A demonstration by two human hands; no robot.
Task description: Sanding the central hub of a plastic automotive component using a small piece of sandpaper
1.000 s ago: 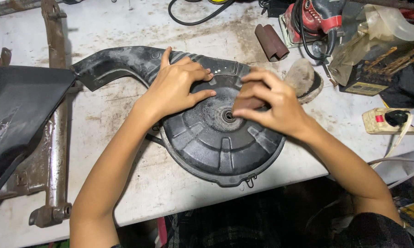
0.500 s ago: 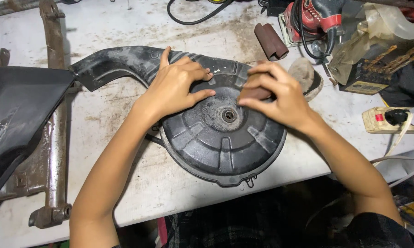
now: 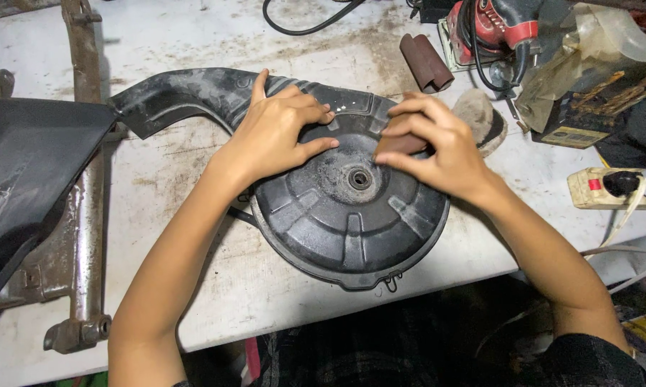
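On the stained white workbench (image 3: 215, 287), near its front edge, lies a round black plastic housing (image 3: 352, 215) w/ ribbed top and a long snout-like duct (image 3: 180, 97) running off to the upper left. Left hand (image 3: 276, 132) lies flat on the housing's upper-left part, fingers spread and open, gripping nothing, just pressing down to steady it. Right hand (image 3: 437, 147) is curled, fingers pinched closed on a small brown piece of sandpaper (image 3: 402, 145), held against the housing's surface just up and right of the center hub hole (image 3: 359, 178). Judging by that, the step in hand looks like rubbing down the dusty top face near the hub, w/ most of the ribbed lower half looking untouched yet. Next move prob. calls for short strokes w/ even pressure, keeping the paper flat btw the raised ribs, while the left hand holds firm so the housing doesn't spin or slide toward the edge; the latch tab (image 3: 390, 282) at the front already overhangs. Around it: a rusty metal frame bar (image 3: 87, 215) left of the housing, a dark panel (image 3: 22, 179) at far left, a roll of brown sandpaper (image 3: 425, 61) beyond the right hand, a grey worn pad (image 3: 480, 118) just behind that hand, a red power tool (image 3: 495, 29) w/ black cord at top, and a power strip (image 3: 613, 188) at right.
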